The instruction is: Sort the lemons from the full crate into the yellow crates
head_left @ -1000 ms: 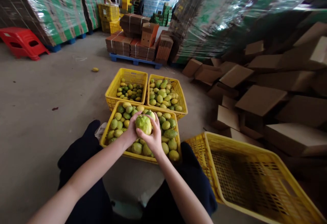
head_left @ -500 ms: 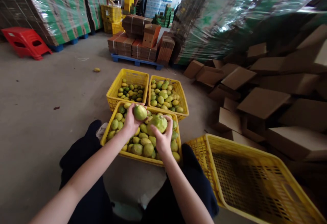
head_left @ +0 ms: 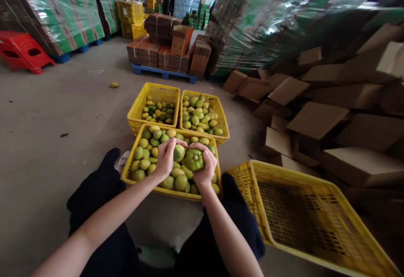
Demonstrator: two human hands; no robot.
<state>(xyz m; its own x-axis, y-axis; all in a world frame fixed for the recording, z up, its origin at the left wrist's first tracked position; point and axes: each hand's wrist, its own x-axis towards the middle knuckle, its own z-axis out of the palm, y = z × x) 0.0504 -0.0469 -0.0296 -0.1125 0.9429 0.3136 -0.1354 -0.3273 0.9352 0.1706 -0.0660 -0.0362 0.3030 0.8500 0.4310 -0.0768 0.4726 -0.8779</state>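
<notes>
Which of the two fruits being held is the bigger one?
The lumpy green fruit in the right hand; the other fruit, in the left hand, looks smaller and paler.

1. Green fruits gripped in the fingers (head_left: 201, 147): two; one smaller fruit (head_left: 179, 153) at left, one knobbly fruit (head_left: 194, 160) at right.
2. Yellow crates nearest the fingers: four; one lower crate (head_left: 179, 194) beneath, two rear crates (head_left: 138, 107) beyond, one side crate (head_left: 293, 214) to the right.
3. Loose fruit (head_left: 114, 85) on floor, beyond fingers, left: one.
4. Red stool (head_left: 25, 49), far left of fingers: at least one.
5. Loose cartons (head_left: 317, 120), right of fingers: over ten, overlapping.
</notes>
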